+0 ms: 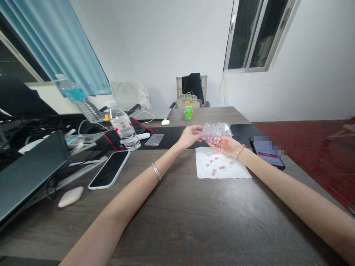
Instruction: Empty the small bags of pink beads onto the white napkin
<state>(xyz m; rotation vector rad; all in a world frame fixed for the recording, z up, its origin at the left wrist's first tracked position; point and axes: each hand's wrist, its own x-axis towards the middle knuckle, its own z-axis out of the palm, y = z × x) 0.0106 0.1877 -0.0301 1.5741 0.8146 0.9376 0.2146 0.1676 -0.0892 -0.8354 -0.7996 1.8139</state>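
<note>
- The left arm reaches forward across the table [172, 221], a silver bangle [156, 171] on its wrist; the left hand [191, 136] is at the near edge of the dark strip [174, 133], fingers pointing right.
- The right arm comes in from the lower right, a pale bangle [239, 151] at the wrist; the right hand [226, 146] is turned partly palm up, fingers pointing left towards the other hand.
- The left fingers are slightly bent and reach the left side of a clear plastic bag [217, 129]; I cannot tell whether they pinch it or only touch it.
- The right fingers are curled and closed on the lower part of the bag, where pink contents show through.
- The bag is held up between the two hands, just beyond a white tissue [203, 171].
- Several small pink pieces [213, 173] lie scattered on the tissue; the right wrist and forearm overlap its far right corner.
- A dark phone [267, 153] lies right of the right hand, its screen lit.
- Farther off stands a green box [188, 113].
- Left of the left hand are a flat clear packet [154, 140], a tilted water bottle [123, 125] and a white-edged phone [110, 170].
- Nearer on the left lie a white mouse [70, 196] and a laptop [33, 177].
</note>
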